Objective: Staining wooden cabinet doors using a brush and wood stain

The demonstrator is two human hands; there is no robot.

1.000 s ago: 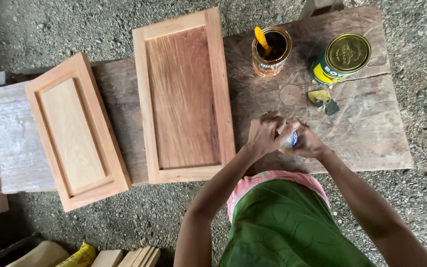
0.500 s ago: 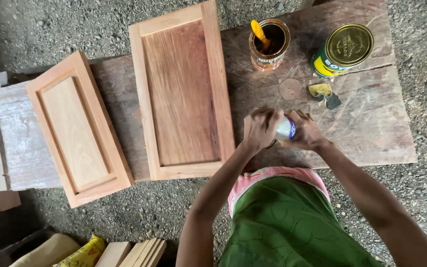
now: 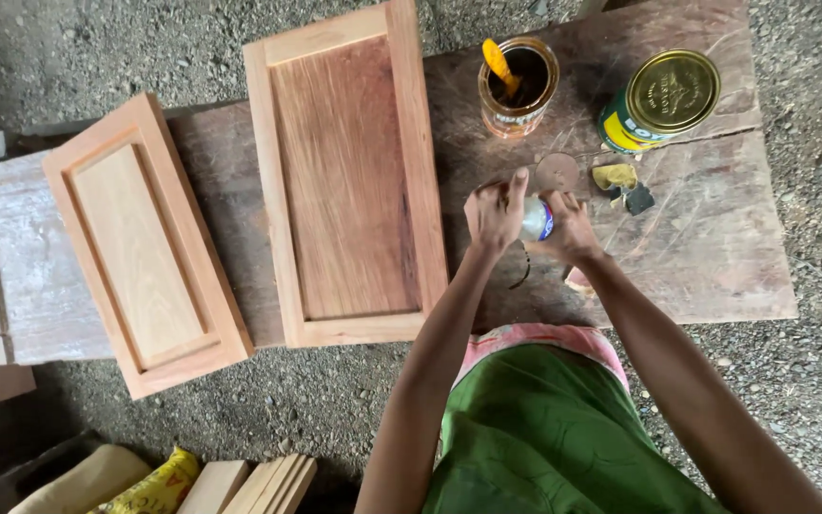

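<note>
Now I note both hands have lifted the small white bottle [image 3: 537,218] slightly farther over the bench [image 3: 715,257]; left hand [image 3: 494,211] and right hand [image 3: 571,228] grasp it together, near the open jar [image 3: 518,86].

On your tabletop [image 3: 715,257] you have two wooden panel doors, a reddish one [image 3: 344,176] beside a paler one [image 3: 140,247], an open jar [image 3: 518,88] with a yellow stick [image 3: 498,63] in it, and a gold-lidded tin [image 3: 663,100].
</note>
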